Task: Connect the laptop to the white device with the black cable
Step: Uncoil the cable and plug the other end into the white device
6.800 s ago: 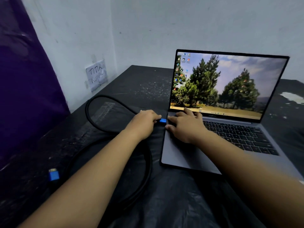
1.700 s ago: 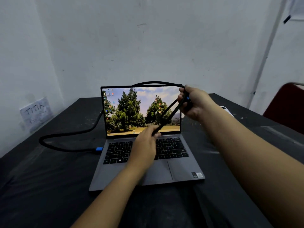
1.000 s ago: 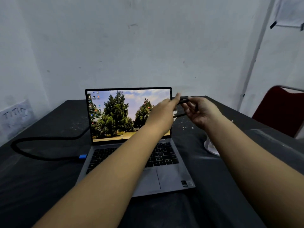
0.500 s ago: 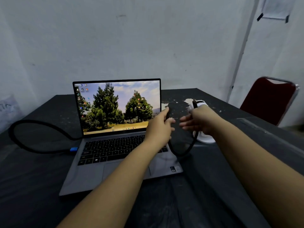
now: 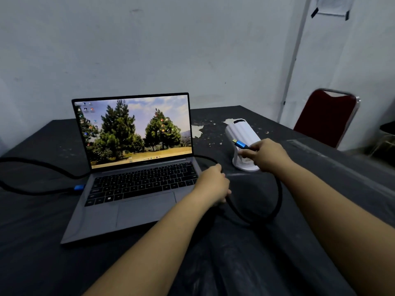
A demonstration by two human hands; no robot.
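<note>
While one blue plug (image 5: 79, 187) sits at the left edge of the open laptop (image 5: 136, 167) on the table (image 5: 42, 263), the black cable (image 5: 275, 199) is gripped mid-length by the left hand (image 5: 213, 185), and its free blue connector (image 5: 240, 143) is pinched in the right hand (image 5: 266, 154) fingers just before the white device (image 5: 241, 131).

A red chair (image 5: 326, 117) stands beside the black table (image 5: 245, 263), under taped paper (image 5: 333, 6).
</note>
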